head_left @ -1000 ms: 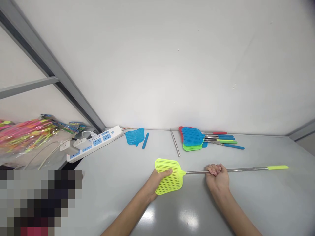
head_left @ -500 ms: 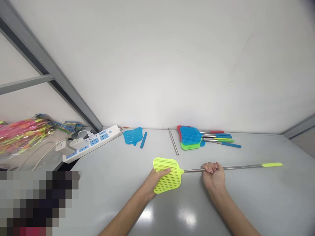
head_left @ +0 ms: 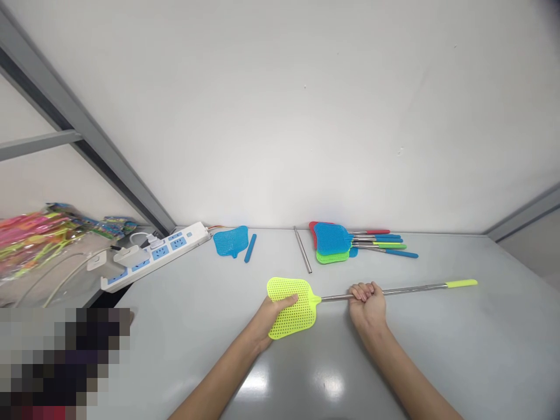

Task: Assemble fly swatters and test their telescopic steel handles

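Observation:
A yellow-green fly swatter (head_left: pixel 292 318) with a telescoping metal rod lies crosswise in both hands, just above the grey table. My left hand (head_left: pixel 268 318) grips its perforated head, thumb on top and the other fingers hidden underneath. My right hand (head_left: pixel 368 303) is wrapped around the metal rod (head_left: pixel 413 289) partway along. At the rod's right end is the yellow grip (head_left: pixel 462 283). Behind the hands lie a loose metal rod (head_left: pixel 303 251), a loose blue swatter head (head_left: pixel 231 241) and a separate blue grip (head_left: pixel 250 248).
A pile of assembled fly swatters (head_left: pixel 333 239) in blue, green and red lies by the wall. To the left are a white power strip (head_left: pixel 155 256) with plugs and cables, and plastic-bagged colourful items (head_left: pixel 39 236). A pixelated patch covers the lower left corner.
The view has shifted slightly. The swatter's rod looks somewhat shorter, its yellow grip having come left toward the head. Both hands keep their hold.

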### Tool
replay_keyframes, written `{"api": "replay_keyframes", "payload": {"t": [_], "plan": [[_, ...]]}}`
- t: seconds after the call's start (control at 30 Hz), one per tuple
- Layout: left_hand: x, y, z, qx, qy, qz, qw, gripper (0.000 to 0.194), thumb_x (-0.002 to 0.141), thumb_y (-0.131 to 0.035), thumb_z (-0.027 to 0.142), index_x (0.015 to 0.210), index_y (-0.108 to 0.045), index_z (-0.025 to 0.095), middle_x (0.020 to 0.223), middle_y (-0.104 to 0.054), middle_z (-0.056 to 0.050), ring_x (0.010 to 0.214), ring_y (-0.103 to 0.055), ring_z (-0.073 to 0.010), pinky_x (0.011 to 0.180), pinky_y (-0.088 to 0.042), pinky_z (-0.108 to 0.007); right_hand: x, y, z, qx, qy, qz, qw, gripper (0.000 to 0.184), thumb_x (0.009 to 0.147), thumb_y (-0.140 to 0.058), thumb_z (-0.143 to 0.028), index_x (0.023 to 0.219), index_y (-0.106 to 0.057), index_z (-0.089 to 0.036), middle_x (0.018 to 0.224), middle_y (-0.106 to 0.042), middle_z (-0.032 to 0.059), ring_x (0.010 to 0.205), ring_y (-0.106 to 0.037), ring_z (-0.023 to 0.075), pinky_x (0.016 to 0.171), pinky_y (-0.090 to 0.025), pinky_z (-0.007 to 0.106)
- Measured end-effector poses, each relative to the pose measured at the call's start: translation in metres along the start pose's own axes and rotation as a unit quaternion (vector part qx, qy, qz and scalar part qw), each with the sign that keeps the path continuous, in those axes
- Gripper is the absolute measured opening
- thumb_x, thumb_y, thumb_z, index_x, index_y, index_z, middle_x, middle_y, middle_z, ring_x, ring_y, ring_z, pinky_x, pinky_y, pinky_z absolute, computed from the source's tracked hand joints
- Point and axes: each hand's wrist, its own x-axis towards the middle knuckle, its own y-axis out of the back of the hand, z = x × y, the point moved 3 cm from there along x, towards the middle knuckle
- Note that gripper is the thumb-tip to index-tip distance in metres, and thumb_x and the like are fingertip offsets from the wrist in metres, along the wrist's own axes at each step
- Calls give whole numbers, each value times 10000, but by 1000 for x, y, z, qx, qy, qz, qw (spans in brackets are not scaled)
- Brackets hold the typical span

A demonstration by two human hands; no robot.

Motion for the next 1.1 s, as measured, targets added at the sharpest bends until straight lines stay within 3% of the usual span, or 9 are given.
{"api": "replay_keyframes", "payload": {"t": [1.1], "plan": [[5, 0, -3, 0, -5, 7, 1000, 387, 655, -608, 275, 1000, -539, 114, 996, -587, -148, 851, -577, -248, 717, -467, -350, -7, -7, 9, 2, -9, 8, 1000, 256, 761, -318, -149, 525, -224, -171, 382, -183, -96, 305, -192, 32, 327, -193, 160]]}}
